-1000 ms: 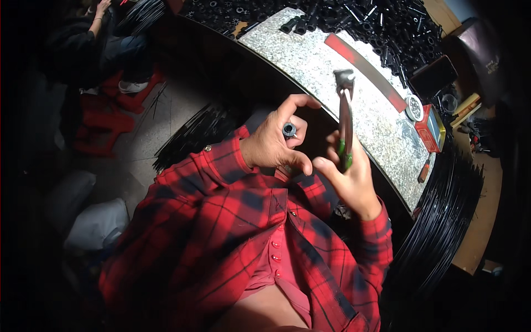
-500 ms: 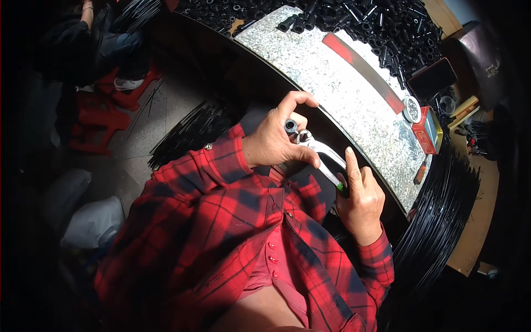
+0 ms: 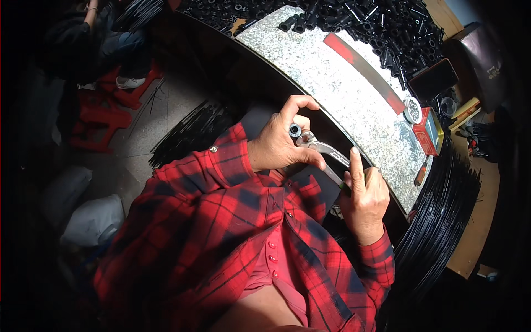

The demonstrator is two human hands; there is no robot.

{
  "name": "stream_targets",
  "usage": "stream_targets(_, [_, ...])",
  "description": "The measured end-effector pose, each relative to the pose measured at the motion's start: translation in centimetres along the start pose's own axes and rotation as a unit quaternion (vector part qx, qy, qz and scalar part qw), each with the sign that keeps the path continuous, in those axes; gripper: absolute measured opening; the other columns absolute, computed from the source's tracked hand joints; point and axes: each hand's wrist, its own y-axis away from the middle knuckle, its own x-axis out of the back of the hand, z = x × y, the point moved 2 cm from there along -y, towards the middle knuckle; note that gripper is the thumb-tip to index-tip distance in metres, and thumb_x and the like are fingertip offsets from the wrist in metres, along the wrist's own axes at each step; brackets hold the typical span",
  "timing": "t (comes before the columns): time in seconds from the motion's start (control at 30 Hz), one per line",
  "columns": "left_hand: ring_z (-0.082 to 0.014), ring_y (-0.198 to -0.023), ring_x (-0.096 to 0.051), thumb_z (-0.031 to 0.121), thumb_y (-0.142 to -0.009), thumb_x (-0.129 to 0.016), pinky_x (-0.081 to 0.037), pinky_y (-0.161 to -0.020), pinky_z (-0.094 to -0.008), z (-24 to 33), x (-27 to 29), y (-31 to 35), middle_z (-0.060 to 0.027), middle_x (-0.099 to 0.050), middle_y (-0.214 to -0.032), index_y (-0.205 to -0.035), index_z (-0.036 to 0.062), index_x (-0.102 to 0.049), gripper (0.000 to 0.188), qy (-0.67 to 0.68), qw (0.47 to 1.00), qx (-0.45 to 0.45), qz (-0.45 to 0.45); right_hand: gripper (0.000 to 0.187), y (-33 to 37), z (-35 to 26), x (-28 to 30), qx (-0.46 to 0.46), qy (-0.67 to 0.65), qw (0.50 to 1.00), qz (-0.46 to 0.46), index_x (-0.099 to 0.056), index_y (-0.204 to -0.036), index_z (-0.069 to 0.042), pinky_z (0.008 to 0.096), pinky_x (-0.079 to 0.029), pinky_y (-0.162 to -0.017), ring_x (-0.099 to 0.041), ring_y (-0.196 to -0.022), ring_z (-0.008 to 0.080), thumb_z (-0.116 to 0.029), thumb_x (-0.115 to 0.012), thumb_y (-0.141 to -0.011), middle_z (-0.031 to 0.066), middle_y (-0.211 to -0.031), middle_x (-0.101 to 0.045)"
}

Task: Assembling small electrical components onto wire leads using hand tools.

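Observation:
My left hand (image 3: 279, 141) is closed around a small black tube piece (image 3: 295, 130), its open end facing up between thumb and fingers. My right hand (image 3: 363, 193) grips the handles of metal pliers (image 3: 323, 150). The pliers' jaws reach left to the black piece and touch it. Both hands are held close to my chest, just in front of the speckled stone-topped table's (image 3: 332, 83) near edge. Red plaid sleeves cover both forearms.
A heap of black tube pieces (image 3: 387, 27) covers the table's far side. A red-and-grey strip (image 3: 365, 69), a small round tin (image 3: 412, 109) and a red box (image 3: 427, 131) lie on the table. Bundles of long black rods (image 3: 442, 221) lie at right and on the floor at left (image 3: 193, 130). Another person (image 3: 94, 33) sits at upper left.
My right hand has swung the pliers down from upright and brought the jaws onto the black piece in my left hand. Both hands have drifted slightly toward the table.

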Motion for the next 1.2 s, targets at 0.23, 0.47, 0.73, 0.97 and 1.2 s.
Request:
stream_targets(0.23, [-0.0023, -0.056, -0.042, 0.025, -0.051, -0.090, -0.032, -0.051, -0.0173, -0.5, 0.3, -0.3, 0.0027, -0.048, -0.060, -0.120, 0.0057, -0.031, 0.093, -0.004, 1.000, 0.011, 0.012, 0.066, -0.7, 0.0, 0.6, -0.031, -0.155, 0.984, -0.082, -0.045, -0.133, -0.008, 0.0330, -0.037, -0.048, -0.045, -0.055, 0.0218, -0.004, -0.064, -0.070, 0.0075, -0.066, -0.040])
stream_targets(0.47, [-0.0022, -0.055, -0.042, 0.027, -0.050, -0.091, -0.031, -0.050, -0.0172, -0.7, 0.6, -0.5, 0.0032, -0.047, -0.059, -0.119, 0.0056, -0.032, 0.093, 0.045, 0.999, 0.020, -0.017, 0.072, -0.7, 0.4, 1.7, -0.012, -0.092, 0.995, -0.041, -0.048, -0.131, -0.010, 0.0362, -0.040, -0.050, -0.047, -0.055, 0.0225, 0.004, -0.067, -0.062, 0.0084, -0.066, -0.041])
stream_targets(0.73, [-0.0011, -0.053, -0.042, 0.016, -0.063, -0.083, -0.032, -0.049, -0.0172, 0.3, 1.0, -0.5, 0.0038, -0.048, -0.058, -0.117, 0.0052, -0.035, 0.074, 0.028, 0.995, 0.060, -0.073, 0.063, -0.2, -0.1, 1.7, -0.006, -0.111, 0.992, -0.065, -0.049, -0.130, -0.012, 0.0337, -0.039, -0.046, -0.045, -0.053, 0.0207, 0.001, -0.063, -0.070, 0.0072, -0.065, -0.038])
stream_targets(0.97, [-0.0019, -0.054, -0.044, 0.010, -0.067, -0.077, -0.033, -0.050, -0.0182, -0.3, 0.7, 0.0, 0.0027, -0.050, -0.060, -0.119, 0.0044, -0.034, 0.068, 0.035, 0.997, 0.029, -0.065, 0.063, -0.1, -0.8, 0.9, -0.010, -0.121, 0.990, -0.074, -0.050, -0.130, -0.012, 0.0342, -0.039, -0.046, -0.046, -0.051, 0.0211, 0.002, -0.063, -0.070, 0.0078, -0.065, -0.039])
stream_targets(1.2, [-0.0019, -0.055, -0.045, 0.015, -0.066, -0.081, -0.034, -0.051, -0.0184, -0.3, 1.1, -0.3, 0.0017, -0.051, -0.060, -0.121, 0.0039, -0.034, 0.073, 0.025, 0.998, 0.026, -0.044, 0.061, -0.9, -0.8, 1.7, -0.001, -0.106, 0.991, -0.085, -0.049, -0.130, -0.013, 0.0346, -0.039, -0.045, -0.046, -0.051, 0.0210, 0.001, -0.063, -0.072, 0.0081, -0.065, -0.039])
